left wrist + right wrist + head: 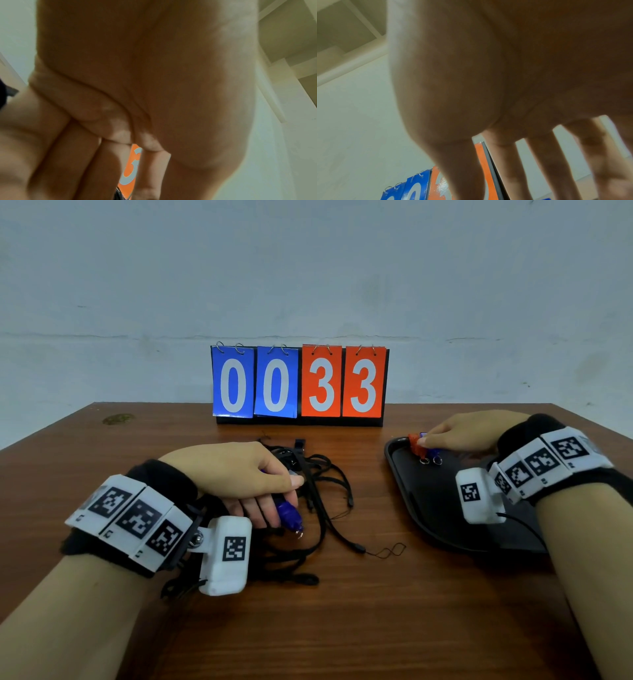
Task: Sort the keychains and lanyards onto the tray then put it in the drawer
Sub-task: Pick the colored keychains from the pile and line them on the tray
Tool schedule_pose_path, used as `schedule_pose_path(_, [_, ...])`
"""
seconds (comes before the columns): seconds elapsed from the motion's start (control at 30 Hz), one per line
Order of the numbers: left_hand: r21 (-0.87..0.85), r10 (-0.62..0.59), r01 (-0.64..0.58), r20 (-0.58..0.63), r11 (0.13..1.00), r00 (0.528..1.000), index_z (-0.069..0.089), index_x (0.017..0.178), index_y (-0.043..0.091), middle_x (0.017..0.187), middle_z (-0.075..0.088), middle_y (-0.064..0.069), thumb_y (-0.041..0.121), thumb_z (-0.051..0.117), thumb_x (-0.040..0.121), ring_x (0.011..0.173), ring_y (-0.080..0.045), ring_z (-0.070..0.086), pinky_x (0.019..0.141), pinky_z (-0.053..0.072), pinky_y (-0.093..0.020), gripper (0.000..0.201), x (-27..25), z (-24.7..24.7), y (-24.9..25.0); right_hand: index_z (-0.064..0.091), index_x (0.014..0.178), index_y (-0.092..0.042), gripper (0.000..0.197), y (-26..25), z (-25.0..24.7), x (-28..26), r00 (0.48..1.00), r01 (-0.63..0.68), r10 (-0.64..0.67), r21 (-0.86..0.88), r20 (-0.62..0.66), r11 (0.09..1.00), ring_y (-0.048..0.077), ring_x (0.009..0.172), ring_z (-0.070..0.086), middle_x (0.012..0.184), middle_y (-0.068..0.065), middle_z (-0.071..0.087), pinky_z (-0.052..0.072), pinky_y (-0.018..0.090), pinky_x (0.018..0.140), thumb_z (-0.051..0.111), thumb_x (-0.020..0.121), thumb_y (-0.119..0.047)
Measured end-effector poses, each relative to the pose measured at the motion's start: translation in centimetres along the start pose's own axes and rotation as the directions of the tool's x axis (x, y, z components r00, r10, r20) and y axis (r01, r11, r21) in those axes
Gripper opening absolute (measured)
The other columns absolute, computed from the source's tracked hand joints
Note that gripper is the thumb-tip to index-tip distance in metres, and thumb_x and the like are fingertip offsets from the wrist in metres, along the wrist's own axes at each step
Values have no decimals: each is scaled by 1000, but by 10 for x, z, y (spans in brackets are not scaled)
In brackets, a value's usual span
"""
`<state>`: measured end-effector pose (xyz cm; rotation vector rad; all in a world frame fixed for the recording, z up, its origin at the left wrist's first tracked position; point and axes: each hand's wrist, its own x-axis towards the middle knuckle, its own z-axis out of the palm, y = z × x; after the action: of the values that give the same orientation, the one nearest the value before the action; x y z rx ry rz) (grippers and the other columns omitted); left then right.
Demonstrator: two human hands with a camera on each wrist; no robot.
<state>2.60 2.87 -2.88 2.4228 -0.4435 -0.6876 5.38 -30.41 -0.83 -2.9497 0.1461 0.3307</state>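
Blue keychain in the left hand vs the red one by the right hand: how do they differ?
The blue plastic keychain is held in the left hand, over the tangle of black lanyards on the brown wooden table. The red keychain is at the far left corner of the black tray, at the right hand's fingertips. The first is blue, the second red. Both have a metal ring.

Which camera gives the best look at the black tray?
The head view: the black tray lies on the table under the right hand. Both wrist views show only palm, fingers, wall and scoreboard, no tray.
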Motion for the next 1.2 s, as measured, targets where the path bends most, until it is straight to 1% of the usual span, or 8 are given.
schedule_pose_path(0.1, [-14, 27, -27, 3, 1000, 1000, 76, 105, 23, 88, 81, -4, 52, 50, 99, 84, -20, 79, 59, 56, -21, 40, 0, 0, 0, 55, 142, -28, 46, -1, 0, 0, 1000, 8, -8, 0, 9, 1000, 5, 70, 48, 80, -13, 52, 36, 21, 63, 39, 104, -49])
schedule_pose_path(0.2, [-48, 62, -61, 10, 997, 998, 76, 105, 22, 90, 81, -6, 51, 51, 99, 83, -20, 78, 60, 57, -22, 40, -1, 0, 2, 50, 145, -30, 47, -2, 0, 0, 999, 11, -11, 2, 36, 1000, 13, 96, 57, 130, -3, 59, 43, 27, 79, 40, 103, -50])
schedule_pose_path(0.3, [-86, 93, -91, 14, 992, 996, 76, 106, 22, 92, 80, -8, 51, 50, 98, 83, -22, 78, 61, 57, -23, 40, -3, 1, 3, 44, 148, -29, 49, -1, 1, 2, 999, 11, -12, 24, 48, 1000, 15, 102, 54, 141, 2, 52, 45, 28, 79, 42, 103, -49])
schedule_pose_path(0.5, [-138, 154, -158, -40, 978, 987, 77, 104, 21, 88, 79, -9, 49, 51, 99, 76, -19, 76, 60, 56, -23, 38, -3, 0, 6, 45, 146, -23, 52, 2, 1, 6, 999, -12, 11, 29, 42, 1000, 23, 112, 59, 138, 5, 54, 52, 33, 90, 45, 102, -51])
schedule_pose_path(0.7, [-149, 165, -172, -56, 974, 985, 76, 106, 20, 89, 79, -10, 48, 50, 100, 76, -19, 75, 60, 56, -22, 38, -4, 0, 7, 63, 117, -17, 38, 6, -1, 5, 999, -42, 41, 42, 21, 998, 16, 63, 50, 79, 3, 55, 41, 25, 55, 48, 101, -47])
schedule_pose_path(0.87, [-136, 156, -160, -41, 978, 987, 77, 105, 21, 90, 80, -9, 48, 50, 100, 78, -20, 77, 60, 56, -22, 38, -4, 1, 8, 72, 110, -16, 48, 7, 2, 8, 998, -54, 56, -68, 19, 996, 16, 71, 57, 82, 3, 63, 44, 26, 66, 45, 100, -54])
schedule_pose_path(1.03, [-137, 157, -162, -45, 977, 987, 77, 106, 21, 90, 80, -9, 48, 50, 101, 78, -21, 76, 60, 56, -22, 39, -4, 2, 8, 69, 111, -8, 52, 8, 3, 13, 997, -68, 70, -72, 28, 995, 10, 46, 50, 64, 0, 52, 35, 25, 53, 45, 100, -54])
schedule_pose_path(1.2, [-143, 175, -182, -60, 973, 983, 76, 107, 22, 90, 80, -8, 48, 51, 99, 77, -19, 76, 61, 56, -22, 37, -4, 2, 9, 69, 112, -14, 53, 8, 3, 15, 998, -67, 68, -115, 4, 991, 18, 68, 59, 84, 5, 67, 45, 28, 67, 44, 98, -58])
